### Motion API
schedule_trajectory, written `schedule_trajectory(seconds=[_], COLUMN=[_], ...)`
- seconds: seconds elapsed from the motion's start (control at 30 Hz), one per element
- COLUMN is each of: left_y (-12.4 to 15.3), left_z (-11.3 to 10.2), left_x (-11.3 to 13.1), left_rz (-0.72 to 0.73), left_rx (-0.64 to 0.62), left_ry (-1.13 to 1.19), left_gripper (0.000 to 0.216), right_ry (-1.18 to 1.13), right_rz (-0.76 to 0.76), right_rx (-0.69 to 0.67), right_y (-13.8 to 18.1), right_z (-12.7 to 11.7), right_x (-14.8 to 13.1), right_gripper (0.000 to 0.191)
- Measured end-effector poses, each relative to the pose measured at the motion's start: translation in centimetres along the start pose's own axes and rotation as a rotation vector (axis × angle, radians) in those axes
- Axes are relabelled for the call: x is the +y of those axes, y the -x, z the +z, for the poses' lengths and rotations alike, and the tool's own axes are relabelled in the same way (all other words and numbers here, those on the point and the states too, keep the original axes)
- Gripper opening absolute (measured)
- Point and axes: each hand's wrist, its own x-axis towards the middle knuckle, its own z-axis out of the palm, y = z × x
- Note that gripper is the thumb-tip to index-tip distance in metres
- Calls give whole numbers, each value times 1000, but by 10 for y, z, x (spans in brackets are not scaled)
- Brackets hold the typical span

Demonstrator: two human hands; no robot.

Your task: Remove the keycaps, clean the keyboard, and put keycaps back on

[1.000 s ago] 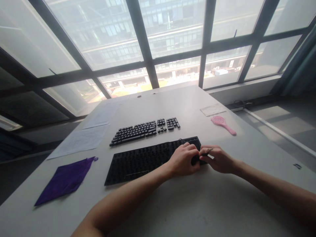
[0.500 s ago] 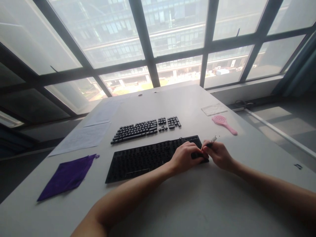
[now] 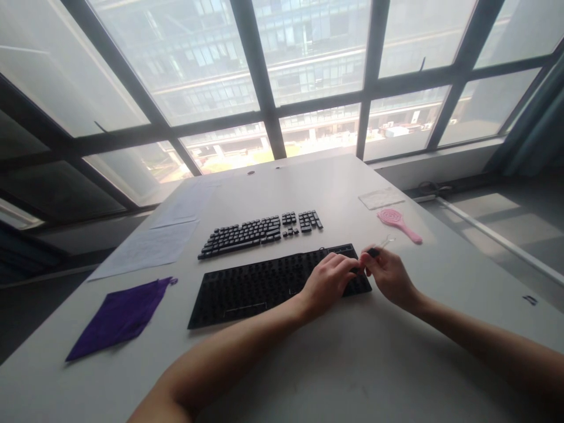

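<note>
A black keyboard base (image 3: 255, 288) without keycaps lies on the white table (image 3: 335, 364). My left hand (image 3: 328, 279) rests curled on its right end, fingers pressing on it. My right hand (image 3: 385, 271) sits just beside the keyboard's right edge, pinching a thin wire keycap-puller tool (image 3: 382, 244) with a small dark keycap at its fingertips. The two hands nearly touch. Behind the keyboard, several removed black keycaps (image 3: 259, 229) are laid out in rows in keyboard order.
A purple cloth (image 3: 121, 317) lies at the left front. Paper sheets (image 3: 147, 247) lie at the back left. A pink brush (image 3: 396, 223) and a small clear bag (image 3: 381, 198) lie at the right. Large windows stand behind the table's far edge.
Both hands have shifted slightly away from me along the keyboard's right end. My right hand raised the tool, which now points up and to the right.
</note>
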Motion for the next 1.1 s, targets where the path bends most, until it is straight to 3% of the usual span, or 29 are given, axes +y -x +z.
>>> schedule_trajectory(seconds=[0.17,0.4,0.5,0.6,0.7,0.8,1.1], left_y=[-1,-9,-24,-42,-52,-53,-52], left_z=[-3,-11,-29,-49,-57,-55,-47], left_x=[-1,2,-19,-55,-91,-112,-121], left_rz=[75,-167,-243,-290,-298,-266,-207], left_rx=[10,74,136,190,93,-22,-134], left_ry=[-66,236,118,-131,-300,-433,-521], left_gripper=[17,13,10,7,6,6,9], right_ry=[-101,-73,-84,-97,-96,-108,-136], right_rz=[94,111,97,97,108,112,121], right_rx=[-23,-51,-56,-60,-68,-70,-63], right_y=[-3,2,2,2,3,4,2], right_z=[1,3,4,4,4,4,3], right_x=[-2,-2,-3,-1,2,3,-2], right_gripper=[33,32,32,33,34,34,34])
